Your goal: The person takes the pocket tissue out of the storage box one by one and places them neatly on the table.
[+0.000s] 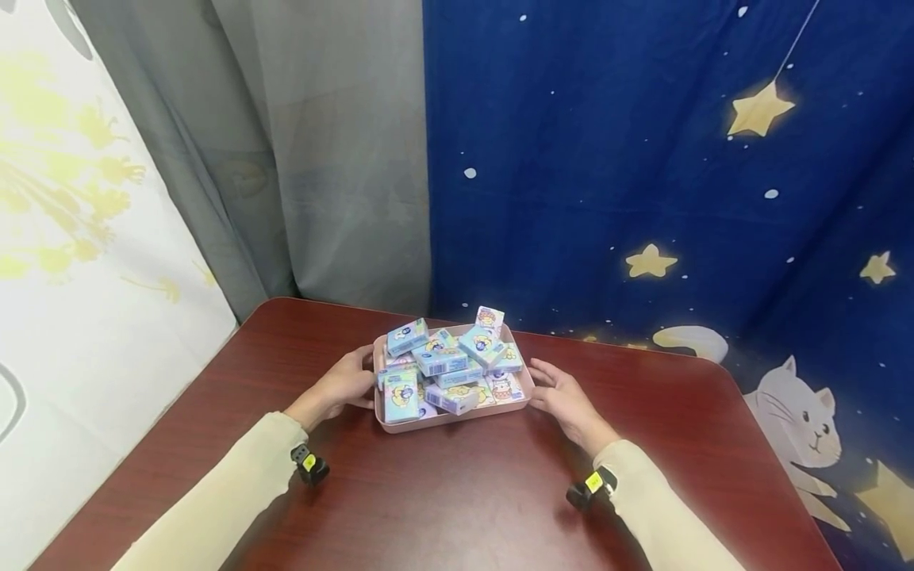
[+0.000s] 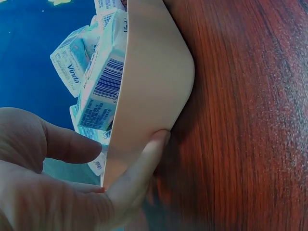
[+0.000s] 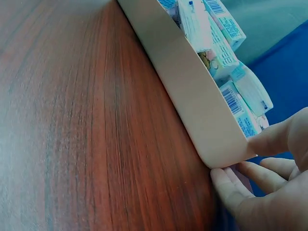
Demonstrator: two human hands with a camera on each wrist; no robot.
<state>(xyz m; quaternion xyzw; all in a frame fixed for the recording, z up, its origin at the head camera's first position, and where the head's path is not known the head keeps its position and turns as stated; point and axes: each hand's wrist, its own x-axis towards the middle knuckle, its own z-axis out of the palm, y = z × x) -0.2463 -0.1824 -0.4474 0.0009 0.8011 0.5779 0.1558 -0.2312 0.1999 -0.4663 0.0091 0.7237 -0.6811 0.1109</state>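
Our left hand [image 1: 346, 382] and right hand [image 1: 569, 400] gripping a smooth pink round-cornered tray [image 2: 155, 79], glossy pastel boxy packets [image 1: 440, 362] heaped, reddish wood-grained table [image 1: 443, 492], starry blue curtain [image 1: 543, 159]

Place: homey curtained rm, exact type unclear!
Blue curtain [image 1: 557, 143]: ooh, stars [image 1: 760, 109] & a cat [image 1: 796, 412]!
Grey curtain [image 1: 350, 159]: plain, right alongside
White cloth [image 1: 71, 357]: yellow print, at L
Surface [image 1: 443, 500]: dk-red woodgrain, nr curtains

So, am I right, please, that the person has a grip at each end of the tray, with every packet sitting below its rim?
Not quite: several packets jut above the rim of the tray, as the left wrist view shows. The rest stands: the left grip and right grip are at its opposite ends.
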